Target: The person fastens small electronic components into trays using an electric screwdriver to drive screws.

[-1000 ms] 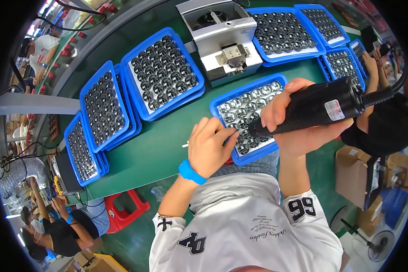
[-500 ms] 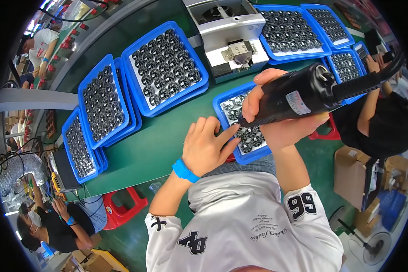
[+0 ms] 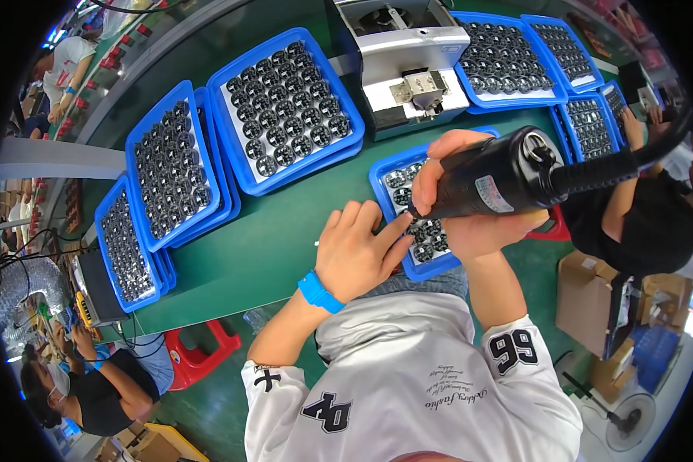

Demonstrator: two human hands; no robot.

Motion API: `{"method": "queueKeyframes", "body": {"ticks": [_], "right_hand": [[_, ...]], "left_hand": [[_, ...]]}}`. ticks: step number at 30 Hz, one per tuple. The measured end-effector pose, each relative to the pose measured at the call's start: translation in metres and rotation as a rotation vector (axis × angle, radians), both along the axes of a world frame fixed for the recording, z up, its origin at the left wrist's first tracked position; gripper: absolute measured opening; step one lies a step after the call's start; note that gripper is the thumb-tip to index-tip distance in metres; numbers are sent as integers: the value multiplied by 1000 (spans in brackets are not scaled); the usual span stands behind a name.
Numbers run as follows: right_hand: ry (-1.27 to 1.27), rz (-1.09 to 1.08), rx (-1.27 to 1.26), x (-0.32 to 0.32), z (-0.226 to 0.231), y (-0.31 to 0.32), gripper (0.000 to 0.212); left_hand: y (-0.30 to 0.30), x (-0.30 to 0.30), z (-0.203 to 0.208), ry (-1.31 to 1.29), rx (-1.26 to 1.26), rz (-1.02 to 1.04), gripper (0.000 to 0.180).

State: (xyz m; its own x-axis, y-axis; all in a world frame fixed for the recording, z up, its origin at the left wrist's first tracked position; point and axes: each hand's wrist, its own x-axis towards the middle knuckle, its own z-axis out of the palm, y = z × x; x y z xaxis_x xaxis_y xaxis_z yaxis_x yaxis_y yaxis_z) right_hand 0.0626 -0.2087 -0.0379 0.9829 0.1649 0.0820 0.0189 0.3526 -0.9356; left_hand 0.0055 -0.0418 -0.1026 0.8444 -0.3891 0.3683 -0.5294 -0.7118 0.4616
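A black electric screwdriver (image 3: pixel 470 183) with a thick cable is gripped in my right hand (image 3: pixel 477 235), its narrow end tilted down to the left. Beneath it lies a blue tray (image 3: pixel 413 271) with a white liner, holding round shiny dark parts (image 3: pixel 423 252) in rows. My left hand (image 3: pixel 354 250), with a blue wristband, reaches to the tray's left side. Its index finger points at the screwdriver's tip, with the thumb apart below it. The tip and the spot it meets are mostly hidden behind fingers.
A silver machine (image 3: pixel 404 61) stands behind the tray. Stacked blue trays (image 3: pixel 352 150) of similar parts sit at left, others (image 3: pixel 550 98) at far right. Co-workers sit at both sides. Red stools (image 3: pixel 200 358), cardboard boxes (image 3: pixel 589 304) and a fan (image 3: pixel 627 422) stand around the green bench (image 3: pixel 277 246).
The view has shifted slightly, so trays and machine sit a little differently in the picture. The screwdriver has turned a bit in my right hand; my left index finger remains near its tip.
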Motion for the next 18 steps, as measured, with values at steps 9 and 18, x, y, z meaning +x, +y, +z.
{"method": "queueKeyframes", "body": {"ticks": [9,18], "right_hand": [[-56,46,-72,-3,-4,-3,125],[87,12,-48,0,3,4,121]], "left_hand": [[-1,0,1,-8,-5,5,26],[7,3,16,45,114,-67,35]]}}
